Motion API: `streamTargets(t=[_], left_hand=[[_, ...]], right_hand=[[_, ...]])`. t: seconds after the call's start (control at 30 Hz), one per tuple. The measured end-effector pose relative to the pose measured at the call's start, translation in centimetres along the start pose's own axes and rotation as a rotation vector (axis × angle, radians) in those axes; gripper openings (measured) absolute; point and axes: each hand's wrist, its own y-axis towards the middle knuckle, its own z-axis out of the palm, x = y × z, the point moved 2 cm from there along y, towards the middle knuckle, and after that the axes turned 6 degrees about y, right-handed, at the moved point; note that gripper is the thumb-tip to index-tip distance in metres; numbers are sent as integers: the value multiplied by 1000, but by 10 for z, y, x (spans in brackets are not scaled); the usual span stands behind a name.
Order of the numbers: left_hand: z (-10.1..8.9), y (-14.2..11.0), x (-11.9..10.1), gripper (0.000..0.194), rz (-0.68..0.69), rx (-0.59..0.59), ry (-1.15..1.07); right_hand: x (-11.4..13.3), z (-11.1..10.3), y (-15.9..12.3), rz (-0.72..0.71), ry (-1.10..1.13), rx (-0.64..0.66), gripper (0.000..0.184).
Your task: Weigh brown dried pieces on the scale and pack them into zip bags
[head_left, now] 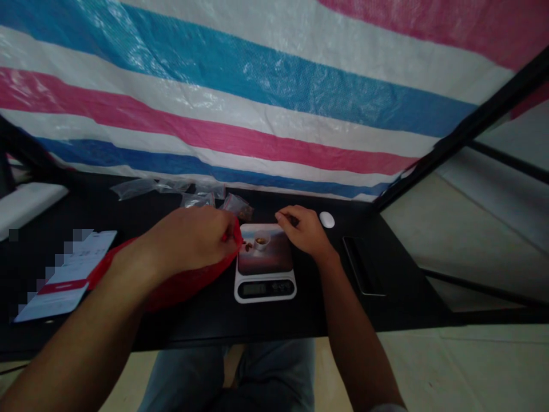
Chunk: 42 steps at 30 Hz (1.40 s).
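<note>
- A small white cup (261,245) stands on the top of a kitchen scale (265,292); the cup is near the 12 o'clock edge of the scale top; there is something brown inside it;
- A few brown bits (247,246) lie on the scale top, just beside the cup at 9 o'clock;
- The scale has a small dark screen (254,289) at its 6 o'clock edge; the numbers are too small to read;
- The left hand (193,240) is closed and pinches a red plastic bag (184,289); the bag hangs down at 9 o'clock from the scale and its top is right by the scale top;
- The right hand (304,230) is at 1 o'clock from the scale; its thumb and first finger are pressed together above the scale's edge; I cannot tell if they pinch anything;
- A small white oval thing (326,219) lies near the right hand at 2 o'clock;
- Clear plastic bags (167,186) lie at 11 o'clock on the black desk (193,326);
- A white and red paper (64,277) lies on the desk at 9 o'clock; part of it is blurred;
- A pink, blue and white striped sheet (257,103) hangs behind the desk.
</note>
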Motion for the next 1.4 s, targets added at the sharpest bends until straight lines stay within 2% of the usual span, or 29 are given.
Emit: streamTargets(t=[0.1, 0.17, 0.23, 0.33, 0.4, 0.5, 0.6, 0.7, 0.87, 0.97, 1.27, 1.4], left_hand=[[-3, -9, 9, 24, -43, 39, 30], [-6, -15, 7, 25, -34, 13, 3], [-10, -16, -2, 26, 24, -50, -38], [-10, -3, -23, 26, 133, -114, -52], [-4, 11, -31, 27, 147, -103, -39], [11, 28, -29, 29, 169, -76, -61], [24, 31, -19, 34, 216, -118, -129], [34, 26, -9, 29, 219, -182, -179], [50, 28, -6, 19, 262, -113, -195], [54, 31, -5, 22, 295, -77, -191], [55, 33, -1, 22, 272, 21, -237], [51, 31, 0, 22, 285, 67, -325]], right_hand=[[0, 0, 0, -3, -15, 20, 20], [1, 0, 0, -2, -21, 34, 20], [2, 1, 0, 4, -22, 42, 19], [0, 2, 0, 13, -30, 52, 19], [-1, 3, 0, 19, -39, 58, 19], [-3, 4, 1, 28, -36, 64, 19], [-2, 5, 1, 39, -37, 78, 18], [0, 5, 1, 39, -47, 89, 17], [0, 5, 0, 44, -55, 77, 17], [0, 5, 1, 43, -73, 78, 17], [-1, 5, 1, 46, -66, 89, 18], [0, 5, 0, 41, -66, 91, 17]])
